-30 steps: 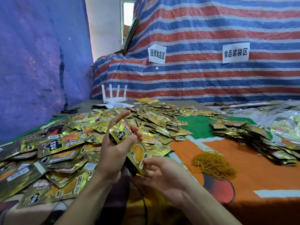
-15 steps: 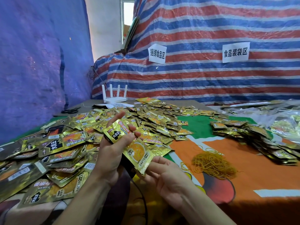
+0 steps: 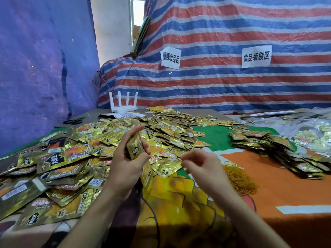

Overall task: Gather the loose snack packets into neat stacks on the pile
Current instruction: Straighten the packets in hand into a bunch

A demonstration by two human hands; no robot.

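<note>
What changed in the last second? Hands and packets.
The right hand came off the hanging gold foil packet and drew away to the right, empty. The left hand still grips its small stack of gold packets, now turned more edge-on. The loose packet pile, yellow rubber bands and stacked packets on the right are unchanged.
</note>
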